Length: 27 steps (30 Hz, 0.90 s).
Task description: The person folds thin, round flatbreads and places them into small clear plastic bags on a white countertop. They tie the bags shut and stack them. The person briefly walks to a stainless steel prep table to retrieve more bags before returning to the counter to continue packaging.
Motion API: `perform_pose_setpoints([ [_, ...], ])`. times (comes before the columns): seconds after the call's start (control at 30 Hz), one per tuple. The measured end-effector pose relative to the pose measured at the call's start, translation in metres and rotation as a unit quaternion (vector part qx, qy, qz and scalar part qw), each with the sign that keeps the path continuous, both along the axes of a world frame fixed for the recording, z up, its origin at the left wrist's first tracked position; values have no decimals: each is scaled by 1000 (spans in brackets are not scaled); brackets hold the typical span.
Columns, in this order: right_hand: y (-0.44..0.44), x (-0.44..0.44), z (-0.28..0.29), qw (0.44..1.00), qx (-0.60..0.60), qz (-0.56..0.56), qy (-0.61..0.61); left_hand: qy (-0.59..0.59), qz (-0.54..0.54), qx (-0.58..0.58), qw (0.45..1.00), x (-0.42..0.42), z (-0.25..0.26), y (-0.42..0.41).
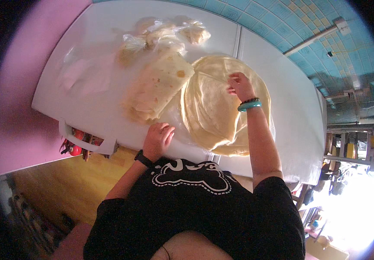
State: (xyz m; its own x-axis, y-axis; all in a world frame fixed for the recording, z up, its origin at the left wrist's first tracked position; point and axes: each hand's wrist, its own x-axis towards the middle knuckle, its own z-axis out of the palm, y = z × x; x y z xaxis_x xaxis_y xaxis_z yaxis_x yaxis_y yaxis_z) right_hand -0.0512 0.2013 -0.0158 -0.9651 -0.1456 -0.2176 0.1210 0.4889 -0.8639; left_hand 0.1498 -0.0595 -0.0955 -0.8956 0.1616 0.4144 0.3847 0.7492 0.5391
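Note:
A broad pile of thin round flatbreads lies on the white table, its upper layers creased and partly folded over. My right hand, with a teal bangle at the wrist, is over the upper right of the pile; its fingers are bent and blurred, and whether they pinch a sheet cannot be told. Left of the pile, and touching it, lies a folded stack of browned-spotted flatbread. My left hand, wearing a black watch, is just below that stack with fingers curled, and nothing shows in it.
Several clear plastic bags holding pale food stand at the table's far side. Clear plastic film lies at the left. A seam crosses the white table. A pale holder with red-handled items hangs at the near left edge. Blue tiles line the far wall.

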Motion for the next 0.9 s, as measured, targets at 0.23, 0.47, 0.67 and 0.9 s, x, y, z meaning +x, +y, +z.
perform_pose_setpoints([
  [0.23,45,-3,-46,914,386,-40,119,15,8,30,999,1,4,1],
  [0.47,-14,-8,-22,982,-179,2,-57,3,-6,40,999,2,1,-1],
  [0.67,-43,-31,-65,908,297,140,261,16,-13,40,999,-1,4,-4],
  [0.9,-41,2,17,901,214,343,156,16,-15,47,999,4,2,-5],
])
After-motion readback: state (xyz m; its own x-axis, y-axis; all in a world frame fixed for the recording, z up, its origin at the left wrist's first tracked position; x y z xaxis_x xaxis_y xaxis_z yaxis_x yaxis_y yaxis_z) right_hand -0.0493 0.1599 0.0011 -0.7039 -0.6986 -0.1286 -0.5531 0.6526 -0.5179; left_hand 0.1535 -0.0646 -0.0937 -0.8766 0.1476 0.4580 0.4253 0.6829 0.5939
